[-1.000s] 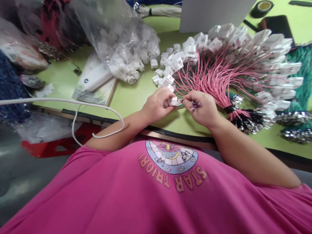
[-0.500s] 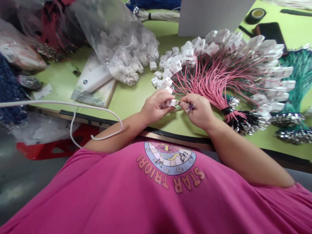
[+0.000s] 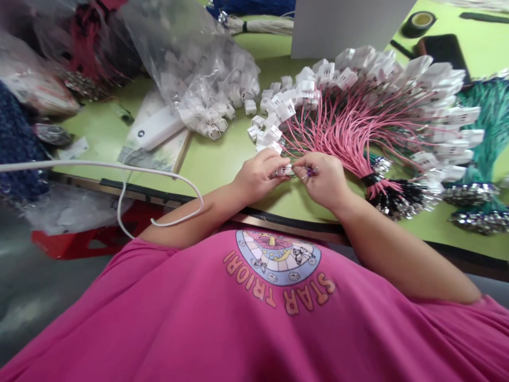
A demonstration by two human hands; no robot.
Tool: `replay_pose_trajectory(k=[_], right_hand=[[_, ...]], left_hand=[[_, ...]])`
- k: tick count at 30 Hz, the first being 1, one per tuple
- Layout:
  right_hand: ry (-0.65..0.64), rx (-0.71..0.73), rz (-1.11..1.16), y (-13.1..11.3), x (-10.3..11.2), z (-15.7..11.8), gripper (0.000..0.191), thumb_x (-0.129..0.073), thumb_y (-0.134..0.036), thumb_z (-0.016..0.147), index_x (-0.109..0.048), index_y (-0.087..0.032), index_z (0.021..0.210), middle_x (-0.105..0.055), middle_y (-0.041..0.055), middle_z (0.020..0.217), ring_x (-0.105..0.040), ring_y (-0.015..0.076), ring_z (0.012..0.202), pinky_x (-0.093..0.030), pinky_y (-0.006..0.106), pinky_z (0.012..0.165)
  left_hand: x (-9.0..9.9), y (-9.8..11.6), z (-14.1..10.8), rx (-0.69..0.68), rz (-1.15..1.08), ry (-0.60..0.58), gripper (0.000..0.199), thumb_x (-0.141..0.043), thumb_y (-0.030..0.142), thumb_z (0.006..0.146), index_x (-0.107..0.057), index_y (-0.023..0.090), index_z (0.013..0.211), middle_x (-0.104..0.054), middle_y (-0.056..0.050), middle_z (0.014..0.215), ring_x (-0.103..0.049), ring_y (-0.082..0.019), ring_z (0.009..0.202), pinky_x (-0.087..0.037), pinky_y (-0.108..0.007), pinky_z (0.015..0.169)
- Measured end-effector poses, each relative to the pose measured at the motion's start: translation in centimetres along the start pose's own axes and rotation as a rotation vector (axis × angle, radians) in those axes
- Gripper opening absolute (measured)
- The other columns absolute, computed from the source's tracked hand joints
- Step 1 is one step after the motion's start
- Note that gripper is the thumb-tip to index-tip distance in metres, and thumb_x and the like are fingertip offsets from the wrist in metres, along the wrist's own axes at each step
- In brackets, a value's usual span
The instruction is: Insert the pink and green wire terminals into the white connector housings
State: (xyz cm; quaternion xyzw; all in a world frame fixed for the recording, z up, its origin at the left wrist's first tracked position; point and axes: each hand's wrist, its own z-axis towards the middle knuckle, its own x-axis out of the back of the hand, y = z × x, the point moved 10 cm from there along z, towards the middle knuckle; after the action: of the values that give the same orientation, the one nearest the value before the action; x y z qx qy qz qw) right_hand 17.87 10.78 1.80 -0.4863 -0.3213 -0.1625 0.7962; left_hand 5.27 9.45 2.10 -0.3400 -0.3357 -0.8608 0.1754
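Between the thumb and fingers of my left hand (image 3: 259,173) is a small white plastic connector housing (image 3: 284,170). My right hand (image 3: 324,179) is closed in a pinch on a thin wire with a purple and silver end (image 3: 310,172), right at the housing's right side. Whether the wire's tip sits inside the housing, I cannot tell. Just beyond both hands, pink wires (image 3: 350,132) fan out from a tied bundle, many ending in white housings (image 3: 282,109). The bundle's near end shows black sleeves and silver terminals (image 3: 401,201).
A clear plastic bag (image 3: 214,79) of white housings lies at the back left. A white device (image 3: 161,130) rests on a board, and its white cable (image 3: 175,178) loops over my left forearm. Green wire bundles (image 3: 487,127) lie far right, with black tape (image 3: 418,24) behind.
My hands have come slightly closer together, with the housing shifted a little right toward my right fingers. Both keep their pinch.
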Motion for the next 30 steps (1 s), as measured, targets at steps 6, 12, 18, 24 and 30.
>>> replay_pose_trajectory(k=[6,12,18,24,30], right_hand=[[-0.016,0.013,0.014,-0.1,0.0,-0.1,0.011,-0.061,-0.022,0.084,-0.068,-0.022,0.076,-0.071,0.0044,0.075,-0.063,0.0181,0.072,-0.047,0.031,0.068],[0.105,-0.036,0.264,-0.2,2.3,0.2,0.026,-0.069,-0.044,0.082,-0.067,-0.023,0.098,-0.069,0.0067,0.1,-0.058,0.0158,0.077,-0.048,0.03,0.068],[0.042,-0.059,0.35,0.3,1.6,0.0,0.023,-0.06,-0.038,0.089,-0.063,-0.02,0.075,-0.06,0.0012,0.072,-0.054,0.0142,0.07,-0.044,0.03,0.067],[-0.036,-0.153,0.348,1.2,0.8,-0.2,0.033,-0.059,-0.04,0.089,-0.061,-0.019,0.064,-0.049,-0.0014,0.056,-0.044,0.0116,0.058,-0.036,0.028,0.056],[-0.034,-0.132,0.295,1.0,0.6,-0.2,0.038,-0.067,-0.043,0.085,-0.056,-0.018,0.059,-0.041,-0.0037,0.054,-0.035,0.0086,0.056,-0.027,0.026,0.053]], left_hand=[[-0.5,-0.4,0.2,0.052,-0.099,-0.066,0.036,-0.068,0.052,0.087,-0.075,0.023,0.107,-0.073,-0.008,0.098,-0.067,-0.017,0.087,-0.055,-0.031,0.078],[1.0,-2.9,-0.3,0.392,-0.279,0.037,0.053,-0.076,0.062,0.076,-0.076,0.021,0.11,-0.077,-0.01,0.108,-0.071,-0.02,0.093,-0.056,-0.034,0.085],[0.4,-4.2,-1.0,0.546,-0.38,0.065,0.061,-0.079,0.065,0.07,-0.075,0.019,0.111,-0.078,-0.008,0.101,-0.071,-0.018,0.08,-0.058,-0.032,0.076],[0.0,-4.5,-1.3,0.585,-0.39,0.041,0.064,-0.077,0.069,0.07,-0.073,0.019,0.11,-0.078,-0.006,0.094,-0.07,-0.018,0.079,-0.058,-0.032,0.074],[-0.3,-4.4,-1.2,0.563,-0.397,0.008,0.062,-0.076,0.067,0.074,-0.071,0.021,0.115,-0.077,-0.007,0.1,-0.071,-0.019,0.085,-0.058,-0.034,0.079]])
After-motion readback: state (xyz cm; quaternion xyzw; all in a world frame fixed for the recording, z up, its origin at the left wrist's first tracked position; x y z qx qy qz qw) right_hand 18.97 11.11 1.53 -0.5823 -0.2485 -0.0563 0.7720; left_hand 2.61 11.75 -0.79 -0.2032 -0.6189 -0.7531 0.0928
